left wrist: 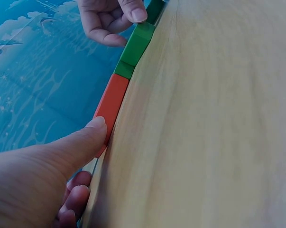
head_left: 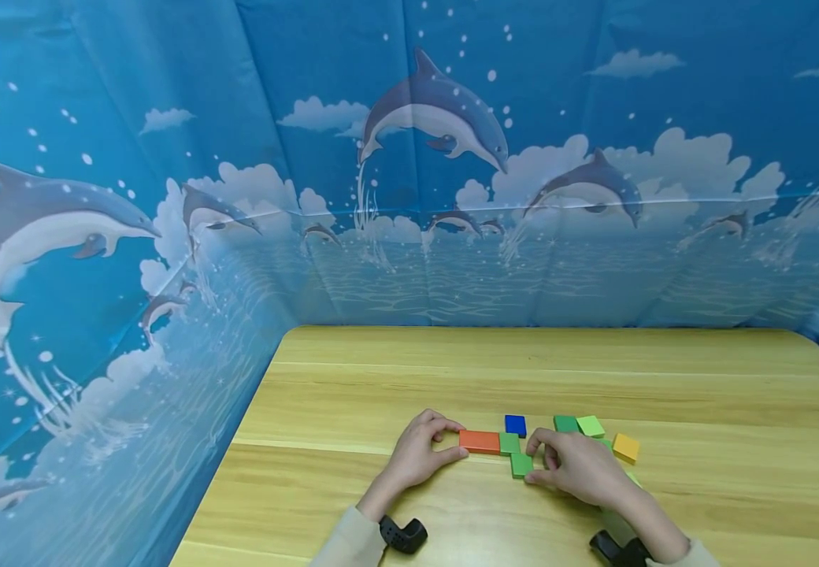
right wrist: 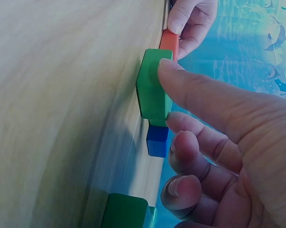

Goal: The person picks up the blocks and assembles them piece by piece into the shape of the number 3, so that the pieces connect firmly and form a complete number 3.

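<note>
On the wooden table, a long red block (head_left: 479, 442) lies with its right end against a small green block (head_left: 509, 444). My left hand (head_left: 420, 450) pinches the red block's left end, thumb on the near side and fingers at the far side. In the left wrist view its thumb (left wrist: 96, 127) presses the red side. A second green block (head_left: 521, 465) sits just nearer, offset to the right, and my right hand (head_left: 579, 468) pinches it. The right wrist view has the thumb on that block's corner and the index fingertip at its other side.
A blue block (head_left: 515, 426) lies behind the small green one. Beyond my right hand are a dark green block (head_left: 565, 424), a light green block (head_left: 591, 427) and a yellow-orange block (head_left: 625, 448), with more green partly hidden by the hand. A dolphin-print curtain (head_left: 409, 268) borders the table.
</note>
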`<state>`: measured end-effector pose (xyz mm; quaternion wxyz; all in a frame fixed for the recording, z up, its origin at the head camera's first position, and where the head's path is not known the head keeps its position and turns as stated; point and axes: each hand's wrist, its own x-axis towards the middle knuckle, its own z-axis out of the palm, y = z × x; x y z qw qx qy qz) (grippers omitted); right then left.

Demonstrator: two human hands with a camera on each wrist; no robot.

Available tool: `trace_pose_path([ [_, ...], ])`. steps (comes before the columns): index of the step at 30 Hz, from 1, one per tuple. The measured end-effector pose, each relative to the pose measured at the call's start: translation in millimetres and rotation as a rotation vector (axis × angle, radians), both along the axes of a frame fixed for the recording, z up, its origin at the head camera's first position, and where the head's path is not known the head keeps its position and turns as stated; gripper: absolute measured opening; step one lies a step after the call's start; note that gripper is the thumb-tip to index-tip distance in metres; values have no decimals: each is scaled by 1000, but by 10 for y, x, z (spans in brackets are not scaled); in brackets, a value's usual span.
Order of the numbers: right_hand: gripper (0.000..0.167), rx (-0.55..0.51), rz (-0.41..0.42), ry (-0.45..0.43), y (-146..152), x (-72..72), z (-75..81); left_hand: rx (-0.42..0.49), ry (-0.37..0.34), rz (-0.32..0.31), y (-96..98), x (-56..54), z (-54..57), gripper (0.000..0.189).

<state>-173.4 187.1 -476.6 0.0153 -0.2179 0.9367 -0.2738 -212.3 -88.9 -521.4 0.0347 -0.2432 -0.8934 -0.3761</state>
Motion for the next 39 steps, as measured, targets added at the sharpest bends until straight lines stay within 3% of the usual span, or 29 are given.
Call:
trace_pose_path([
  [6,24,-43,-15,25,108,-8,71,4,-13,-1,9,6,3,35],
  [12,18,-18,-98,106,302,-24,203,4,-7,-4,13,8,11,35],
  [16,15,-4,-150,108,430,-25,232,4,-4,-2,10,7,9,34],
  [22,16,24,-170,69,547,-11,227,7,-4,7,4,6,4,34],
  [33,32,90,-139,-114,616,91,154,4,-11,7,9,18,17,35],
  [39,32,77,-134,-132,620,104,136,11,-15,1,10,26,22,35],
])
